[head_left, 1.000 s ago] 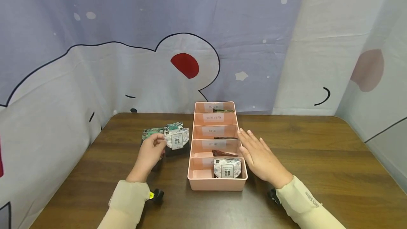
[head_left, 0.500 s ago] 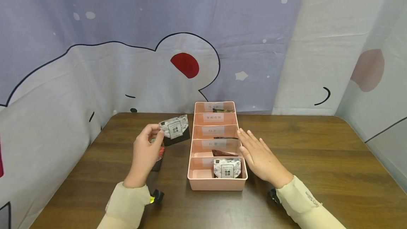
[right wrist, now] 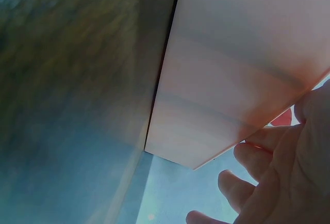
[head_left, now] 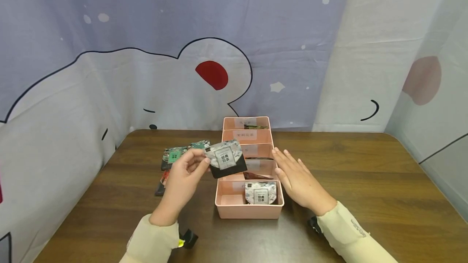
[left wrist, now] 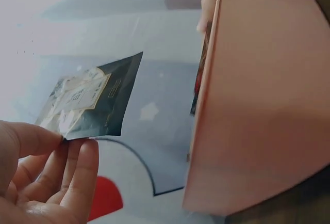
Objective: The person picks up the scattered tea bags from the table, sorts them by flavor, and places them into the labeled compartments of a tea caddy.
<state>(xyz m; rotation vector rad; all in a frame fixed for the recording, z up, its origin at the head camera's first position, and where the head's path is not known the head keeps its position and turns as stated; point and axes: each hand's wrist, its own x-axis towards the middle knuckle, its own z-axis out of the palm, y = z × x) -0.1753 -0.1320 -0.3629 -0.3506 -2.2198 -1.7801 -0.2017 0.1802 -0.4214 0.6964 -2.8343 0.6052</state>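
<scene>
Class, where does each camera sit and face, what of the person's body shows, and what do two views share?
Head: on the head, facing forward and down at table, pink tray and backdrop; left hand, right hand and sleeves show.
Left wrist: on that wrist, facing the held pouch and tray; left hand and a bit of right hand show.
Right wrist: on that wrist, facing the tray's outer side; right hand shows.
Shared: head and left wrist both show the pouch.

In the head view we observe even, diffuse light — a pale sheen marks the near bench (head_left: 248,240). At left wrist, we note the curtain (left wrist: 124,28) washed out, upper left; at right wrist, bluish haze — bench blurred, fingers (right wrist: 255,159) darkened.
</scene>
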